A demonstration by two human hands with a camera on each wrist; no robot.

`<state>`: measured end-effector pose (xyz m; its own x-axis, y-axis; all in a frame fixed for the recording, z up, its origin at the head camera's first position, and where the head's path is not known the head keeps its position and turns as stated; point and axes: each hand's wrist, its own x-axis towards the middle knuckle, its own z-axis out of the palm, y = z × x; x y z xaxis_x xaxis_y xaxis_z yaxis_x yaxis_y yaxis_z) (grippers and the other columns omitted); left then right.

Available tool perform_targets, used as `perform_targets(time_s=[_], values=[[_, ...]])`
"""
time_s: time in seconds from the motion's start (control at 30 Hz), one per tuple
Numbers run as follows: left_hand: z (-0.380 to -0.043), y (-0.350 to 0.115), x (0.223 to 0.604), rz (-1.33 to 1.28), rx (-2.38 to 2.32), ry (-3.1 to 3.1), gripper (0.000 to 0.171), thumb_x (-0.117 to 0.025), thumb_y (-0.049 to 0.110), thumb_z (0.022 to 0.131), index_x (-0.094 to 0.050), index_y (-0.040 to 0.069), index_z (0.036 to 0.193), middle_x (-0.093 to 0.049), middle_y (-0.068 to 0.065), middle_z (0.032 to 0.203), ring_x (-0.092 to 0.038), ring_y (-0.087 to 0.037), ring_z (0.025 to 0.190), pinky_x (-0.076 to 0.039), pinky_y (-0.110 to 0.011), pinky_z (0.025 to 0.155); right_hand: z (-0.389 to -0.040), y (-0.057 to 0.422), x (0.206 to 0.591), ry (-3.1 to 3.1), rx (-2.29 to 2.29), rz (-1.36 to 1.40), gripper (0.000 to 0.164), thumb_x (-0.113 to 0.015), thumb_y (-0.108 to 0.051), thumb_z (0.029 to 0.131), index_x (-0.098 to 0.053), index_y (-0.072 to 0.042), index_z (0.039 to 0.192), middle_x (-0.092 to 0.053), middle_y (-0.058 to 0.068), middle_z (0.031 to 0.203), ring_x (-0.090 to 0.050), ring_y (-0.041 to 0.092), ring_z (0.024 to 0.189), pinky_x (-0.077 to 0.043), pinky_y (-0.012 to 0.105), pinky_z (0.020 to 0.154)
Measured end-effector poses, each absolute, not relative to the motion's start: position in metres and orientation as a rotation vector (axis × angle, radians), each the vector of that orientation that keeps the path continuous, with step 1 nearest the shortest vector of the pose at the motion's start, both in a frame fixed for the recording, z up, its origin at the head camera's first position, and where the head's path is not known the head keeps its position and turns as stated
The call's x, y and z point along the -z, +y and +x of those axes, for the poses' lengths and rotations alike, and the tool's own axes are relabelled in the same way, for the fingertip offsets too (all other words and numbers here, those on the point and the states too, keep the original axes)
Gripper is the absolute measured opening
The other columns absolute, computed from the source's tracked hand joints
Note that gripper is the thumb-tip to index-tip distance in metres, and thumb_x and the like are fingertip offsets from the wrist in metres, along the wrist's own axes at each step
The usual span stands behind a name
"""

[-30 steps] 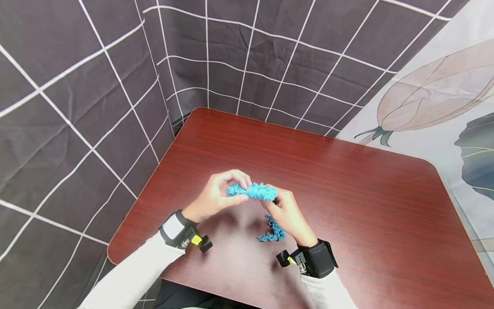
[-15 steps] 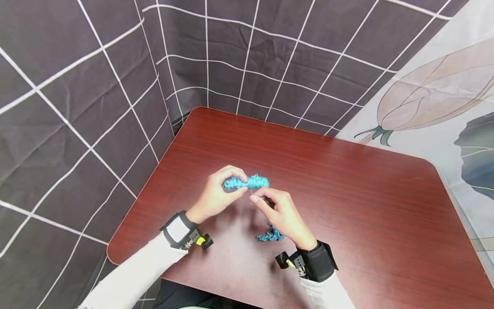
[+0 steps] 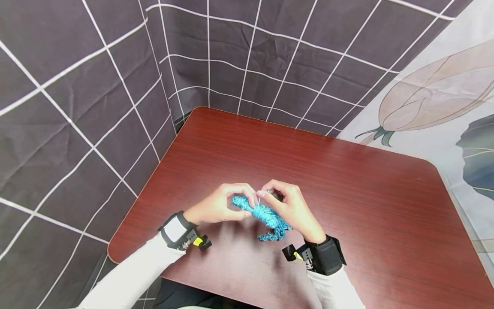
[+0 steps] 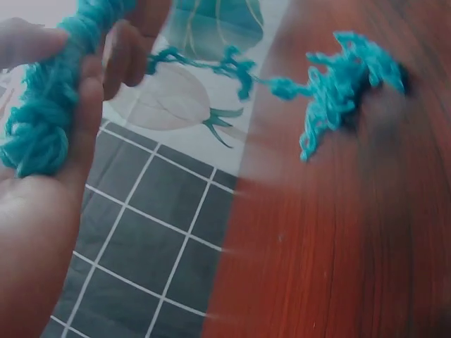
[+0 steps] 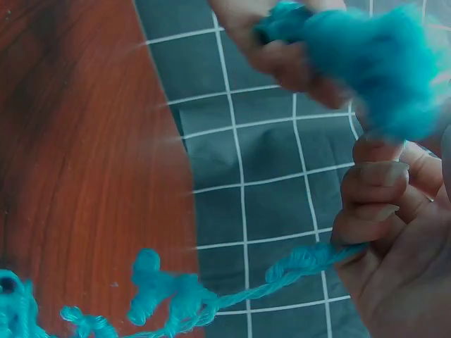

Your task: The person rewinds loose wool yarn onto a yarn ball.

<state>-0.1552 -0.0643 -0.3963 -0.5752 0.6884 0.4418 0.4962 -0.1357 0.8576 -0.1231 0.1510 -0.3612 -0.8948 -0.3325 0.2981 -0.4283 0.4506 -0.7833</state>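
Observation:
A light-blue bundle of yarn [image 3: 267, 215], wound round its middle, hangs above the table in the head view. My left hand [image 3: 218, 205] grips its left end between thumb and fingers. Close by, my right hand [image 3: 295, 208] pinches a thin strand drawn up from the bundle. In the right wrist view, that hand's curled fingers also hold a kinked yarn strand [image 5: 278, 285] leading down to the table. A loose tangled heap of yarn [image 4: 345, 84] lies on the tabletop. The bundle looks blurred in the right wrist view.
The reddish-brown wooden table [image 3: 347, 184] has rounded corners. Dark gridded cloth [image 3: 231, 51] hangs behind and to the left, and a flower-patterned sheet [image 3: 428, 94] hangs at the right. Each wrist carries a strap with a small camera.
The bundle has come lower and its right end has tilted down over the loose yarn. My right hand has gone from beside the bundle, to below it, then up above it with the strand.

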Motion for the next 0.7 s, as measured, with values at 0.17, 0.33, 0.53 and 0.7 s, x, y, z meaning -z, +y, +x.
perform_targets(time_s=[0.17, 0.33, 0.53, 0.7], values=[[-0.156, -0.064, 0.394, 1.318, -1.932, 1.802, 0.027, -0.072, -0.012, 0.076, -0.062, 0.007, 0.092, -0.063, -0.009, 0.099, -0.059, -0.023, 0.099, -0.048, -0.034, 0.092, -0.124, 0.151, 0.368, -2.588, -1.499, 0.687, 0.01, -0.063, -0.011, 0.092, -0.068, -0.015, 0.085, -0.056, -0.005, 0.067, -0.044, 0.005, 0.056, -0.037, 0.021, 0.052], [-0.158, -0.064, 0.39, 1.239, -2.102, 1.791, 0.027, -0.07, -0.015, 0.075, -0.061, 0.004, 0.091, -0.062, -0.013, 0.099, -0.057, -0.028, 0.099, -0.049, -0.034, 0.092, -0.124, 0.15, 0.376, -2.563, -1.489, 0.701, 0.015, -0.06, -0.005, 0.093, -0.068, -0.016, 0.087, -0.059, -0.006, 0.07, -0.05, 0.006, 0.062, -0.043, 0.022, 0.057], [-0.158, -0.064, 0.389, 1.097, -2.234, 1.907, 0.027, -0.069, -0.017, 0.075, -0.061, 0.002, 0.092, -0.062, -0.013, 0.102, -0.058, -0.027, 0.102, -0.047, -0.038, 0.097, -0.119, 0.14, 0.382, -2.549, -1.54, 0.746, 0.011, -0.059, -0.009, 0.094, -0.07, -0.008, 0.091, -0.051, -0.004, 0.062, -0.046, 0.005, 0.055, -0.041, 0.022, 0.052], [-0.153, -0.061, 0.381, 1.033, -2.239, 2.064, 0.024, -0.07, -0.017, 0.075, -0.061, -0.002, 0.09, -0.062, -0.016, 0.1, -0.058, -0.025, 0.1, -0.047, -0.038, 0.097, -0.115, 0.132, 0.381, -2.559, -1.597, 0.747, 0.016, -0.058, -0.013, 0.096, -0.067, -0.014, 0.084, -0.047, -0.006, 0.062, -0.043, 0.004, 0.053, -0.038, 0.022, 0.049]])
